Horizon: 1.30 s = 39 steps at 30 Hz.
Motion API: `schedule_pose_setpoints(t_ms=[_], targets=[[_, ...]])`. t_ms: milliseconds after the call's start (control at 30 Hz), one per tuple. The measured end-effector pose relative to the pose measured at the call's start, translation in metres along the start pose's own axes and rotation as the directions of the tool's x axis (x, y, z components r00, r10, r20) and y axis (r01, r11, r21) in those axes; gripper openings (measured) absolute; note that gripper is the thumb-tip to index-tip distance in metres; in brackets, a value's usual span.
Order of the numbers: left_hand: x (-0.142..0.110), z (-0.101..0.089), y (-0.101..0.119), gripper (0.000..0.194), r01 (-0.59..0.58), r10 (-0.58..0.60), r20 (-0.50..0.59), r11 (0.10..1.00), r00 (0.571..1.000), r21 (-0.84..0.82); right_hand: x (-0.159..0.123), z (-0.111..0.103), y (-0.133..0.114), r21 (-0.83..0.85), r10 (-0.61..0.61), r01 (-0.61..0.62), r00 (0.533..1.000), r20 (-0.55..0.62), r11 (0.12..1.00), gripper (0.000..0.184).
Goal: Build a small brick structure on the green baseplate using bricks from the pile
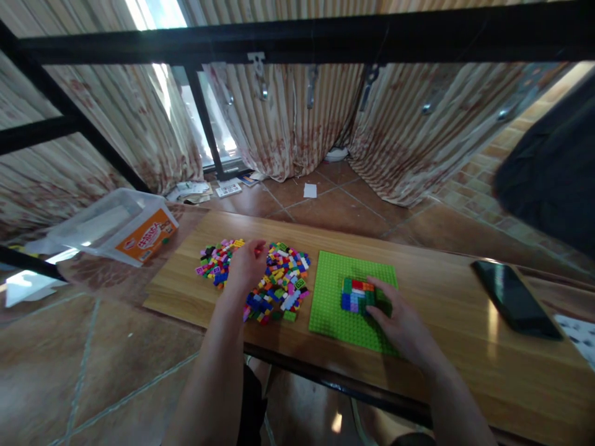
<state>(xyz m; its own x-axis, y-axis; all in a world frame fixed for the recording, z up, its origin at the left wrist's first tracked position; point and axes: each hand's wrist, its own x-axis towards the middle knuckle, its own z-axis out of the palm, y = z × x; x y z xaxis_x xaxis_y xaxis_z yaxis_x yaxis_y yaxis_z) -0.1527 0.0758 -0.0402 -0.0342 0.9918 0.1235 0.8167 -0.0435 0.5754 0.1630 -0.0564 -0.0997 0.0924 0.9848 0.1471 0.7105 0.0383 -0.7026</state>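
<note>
Over the pile of small coloured toy bricks [283, 272] hangs my left hand [248, 266], its fingers curled together. A speck of red shows at the fingertips, too small to make out. My right hand [400, 313] rests at the right side of a low, multicoloured brick build [357, 296]. Its thumb and forefinger bracket the build's right end, one at the far corner and one at the near corner. The build sits on a green studded baseplate [328, 310], with red, white, orange, blue, purple and green bricks showing.
A clear plastic box [106, 217] with an orange label stands beyond the left end of the wooden table [441, 279]. A black phone [514, 297] lies to the right, near a spotted white sheet [576, 331]. A black metal frame [297, 46] crosses above, before curtains [297, 124].
</note>
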Motion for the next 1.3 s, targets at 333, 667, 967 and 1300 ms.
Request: schedule_pose_setpoints(t_ms=[333, 667, 967, 1300], targets=[[0.000, -0.008, -0.009, 0.027, 0.090, -0.094, 0.018, 0.988, 0.995, 0.128, -0.001, 0.002, 0.002, -0.045, -0.006, 0.005, 1.000, -0.015, 0.999, 0.055], [0.006, 0.011, -0.006, 0.020, 0.099, -0.095, -0.026, 0.956, 0.995, 0.278, 0.001, 0.002, 0.002, -0.052, -0.007, 0.006, 1.000, -0.020, 0.999, 0.054], [0.005, 0.005, 0.012, 0.019, 0.009, -0.010, -0.037, 1.000, 0.999, -0.012, 0.002, -0.008, -0.015, 0.192, 0.119, -0.077, 0.968, -0.220, 0.978, 0.051], [-0.068, 0.067, 0.086, 0.011, -0.301, 0.463, 0.225, 0.806, 0.857, -0.511, 0.009, -0.011, -0.021, 0.538, 0.425, -0.168, 0.812, -0.400, 0.826, 0.034]])
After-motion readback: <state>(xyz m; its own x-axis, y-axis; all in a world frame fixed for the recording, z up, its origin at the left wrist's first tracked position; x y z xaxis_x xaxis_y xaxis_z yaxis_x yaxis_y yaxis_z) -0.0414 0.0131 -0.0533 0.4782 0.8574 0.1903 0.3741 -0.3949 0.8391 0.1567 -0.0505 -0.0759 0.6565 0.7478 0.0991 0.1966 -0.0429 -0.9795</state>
